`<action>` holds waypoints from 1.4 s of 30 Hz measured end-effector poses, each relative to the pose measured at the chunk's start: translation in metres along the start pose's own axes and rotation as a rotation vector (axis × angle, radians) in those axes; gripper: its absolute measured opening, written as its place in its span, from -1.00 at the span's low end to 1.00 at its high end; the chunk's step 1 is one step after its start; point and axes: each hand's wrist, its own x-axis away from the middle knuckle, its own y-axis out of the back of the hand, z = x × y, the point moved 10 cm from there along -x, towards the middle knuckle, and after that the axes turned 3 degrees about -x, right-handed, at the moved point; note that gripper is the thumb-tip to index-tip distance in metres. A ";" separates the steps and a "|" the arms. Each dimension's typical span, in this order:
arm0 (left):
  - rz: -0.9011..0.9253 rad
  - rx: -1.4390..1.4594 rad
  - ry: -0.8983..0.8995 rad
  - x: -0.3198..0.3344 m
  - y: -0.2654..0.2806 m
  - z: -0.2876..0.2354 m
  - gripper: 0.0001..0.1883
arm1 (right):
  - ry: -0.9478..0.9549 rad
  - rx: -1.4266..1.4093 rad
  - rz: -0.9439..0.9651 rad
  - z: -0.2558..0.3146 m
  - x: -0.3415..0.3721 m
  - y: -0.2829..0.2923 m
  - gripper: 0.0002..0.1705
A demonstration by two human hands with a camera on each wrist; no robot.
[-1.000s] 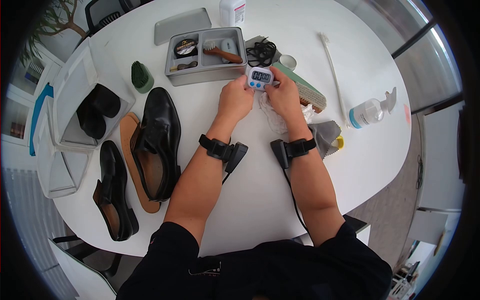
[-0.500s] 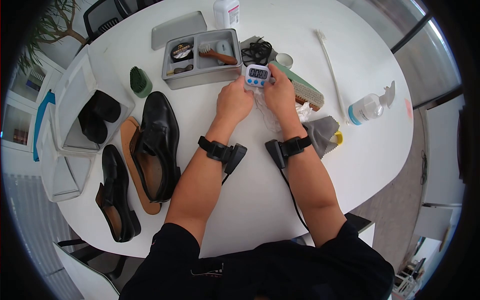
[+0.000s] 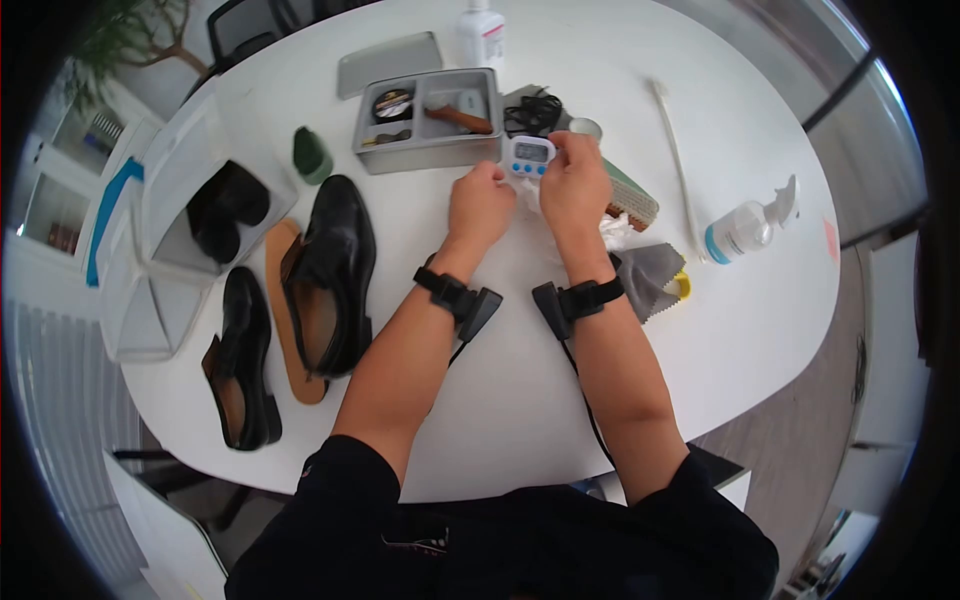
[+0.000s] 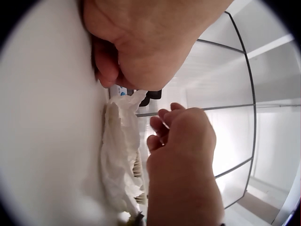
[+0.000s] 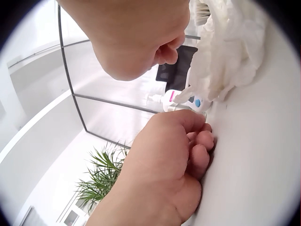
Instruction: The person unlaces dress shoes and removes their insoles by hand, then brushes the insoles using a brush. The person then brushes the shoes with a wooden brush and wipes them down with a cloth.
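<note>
A small white timer (image 3: 531, 157) with blue buttons stands on the table near the front right of a metal tin, its digits blurred. My left hand (image 3: 480, 212) rests on the table just left of and nearer than the timer, fingers loosely curled with nothing in them. Beside the timer's right edge is my right hand (image 3: 577, 190), raised off the table. In the left wrist view the right hand (image 4: 181, 150) has loosely bent fingers and holds nothing. A crumpled white tissue (image 4: 120, 155) lies between the hands.
The grey tin (image 3: 430, 155) holds a wooden brush and a round can. Black shoes (image 3: 338, 270) and an insole (image 3: 290, 330) lie left. Right are a long brush (image 3: 630, 195), grey cloth (image 3: 645, 280), white stick (image 3: 675, 165) and spray bottle (image 3: 740, 230). A green brush (image 3: 312, 157) stands left of the tin.
Both hands have let go of the timer, which they held before. The left hand has drawn back from it and the right has lifted. The head view has shifted slightly.
</note>
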 end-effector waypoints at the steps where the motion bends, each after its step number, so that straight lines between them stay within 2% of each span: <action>1: -0.012 -0.027 -0.058 0.000 -0.002 -0.004 -0.75 | 0.029 -0.032 -0.005 0.000 0.000 0.000 -0.72; 2: -0.033 -0.062 -0.107 0.001 -0.001 -0.006 -0.76 | 0.062 -0.077 -0.002 -0.002 -0.001 -0.002 -0.71; 4: -0.054 -0.024 -0.158 0.013 0.003 -0.008 -0.81 | -0.025 -0.167 0.037 -0.010 -0.002 -0.009 -0.73; 6: 0.082 -0.007 -0.161 0.045 0.018 -0.023 -0.81 | -0.065 -0.226 0.060 -0.007 -0.003 -0.012 -0.71; 8: 0.276 -0.117 -0.150 0.106 0.068 -0.062 -0.82 | -0.032 -0.261 0.086 -0.001 -0.006 -0.019 -0.73; 10: 0.005 0.140 -0.368 0.167 0.146 -0.084 -0.84 | -0.076 -0.282 0.167 0.014 -0.006 -0.015 -0.77; 11: -0.195 0.066 -0.458 0.198 0.194 -0.090 -0.84 | -0.104 -0.343 0.241 0.006 -0.006 -0.027 -0.77; 12: -0.355 -0.011 -0.432 0.220 0.235 -0.079 -0.85 | -0.098 -0.348 0.246 0.011 -0.006 -0.023 -0.77; 13: -0.428 -0.039 -0.315 0.235 0.267 -0.051 -0.86 | -0.149 -0.393 0.361 0.017 -0.002 -0.029 -0.77; 14: -0.486 -0.075 -0.142 0.245 0.298 -0.026 -0.89 | -0.196 -0.438 0.476 0.027 0.003 -0.036 -0.76; 15: -0.490 -0.179 -0.012 0.253 0.321 -0.003 -0.87 | -0.162 -0.449 0.526 0.045 0.009 -0.034 -0.76; 16: -0.507 -0.179 -0.008 0.263 0.328 0.016 -0.87 | -0.147 -0.455 0.534 0.059 0.019 -0.030 -0.76; 18: -0.417 -0.554 0.177 0.269 0.325 0.062 -0.73 | -0.095 -0.572 0.738 0.104 0.054 -0.039 -0.76; 19: -0.240 -0.587 0.338 0.267 0.311 0.079 -0.53 | -0.094 -0.592 0.890 0.128 0.079 -0.039 -0.76; 20: -0.247 -0.576 0.331 0.269 0.305 0.076 -0.53 | -0.093 -0.606 1.037 0.152 0.104 -0.035 -0.77; 22: -0.181 -0.656 0.335 0.268 0.287 0.074 -0.57 | 0.081 -0.567 1.208 0.191 0.143 -0.014 -0.74; 24: -0.169 -0.647 0.312 0.264 0.282 0.079 -0.54 | 0.074 -0.530 1.326 0.201 0.174 0.003 -0.72; 26: -0.179 -0.655 0.302 0.261 0.278 0.088 -0.53 | 0.075 -0.448 1.319 0.196 0.191 0.021 -0.72; 27: -0.181 -0.647 0.298 0.260 0.276 0.097 -0.53 | 0.006 -0.421 1.305 0.180 0.201 0.023 -0.73; 29: -0.299 -0.790 0.271 0.263 0.283 0.103 -0.54 | -0.063 -0.391 1.296 0.152 0.225 0.028 -0.74; 31: -0.306 -0.810 0.243 0.278 0.292 0.076 -0.55 | -0.282 -0.416 1.193 0.118 0.242 0.033 -0.75; 32: -0.315 -0.841 0.206 0.284 0.300 0.056 -0.55 | -0.280 -0.417 1.195 0.114 0.252 0.034 -0.75; 33: -0.311 -0.838 0.208 0.290 0.311 0.044 -0.55 | -0.334 -0.422 1.117 0.106 0.256 0.039 -0.76; 34: -0.372 -0.768 0.133 0.298 0.326 0.025 -0.58 | -0.390 -0.427 1.038 0.100 0.257 0.044 -0.76; 35: -0.433 -0.698 0.056 0.305 0.337 0.013 -0.61 | -0.347 -0.378 0.999 0.103 0.255 0.047 -0.78; 36: -0.429 -0.696 0.053 0.306 0.346 0.017 -0.61 | -0.351 -0.376 0.996 0.109 0.255 0.044 -0.78; 38: -0.588 -0.796 0.007 0.312 0.381 0.018 -0.66 | 0.077 -0.316 0.801 0.165 0.228 0.051 -0.74; 39: -0.587 -0.795 0.000 0.311 0.390 0.020 -0.66 | 0.154 -0.336 0.734 0.192 0.221 0.053 -0.73; 40: -0.406 -0.760 0.184 0.304 0.390 0.044 -0.66 | 0.232 -0.355 0.665 0.220 0.215 0.055 -0.71; 41: -0.225 -0.719 0.364 0.300 0.385 0.066 -0.65 | 0.391 -0.364 0.596 0.243 0.212 0.051 -0.67; 42: -0.226 -0.720 0.360 0.295 0.390 0.061 -0.65 | 0.549 -0.373 0.526 0.263 0.213 0.048 -0.63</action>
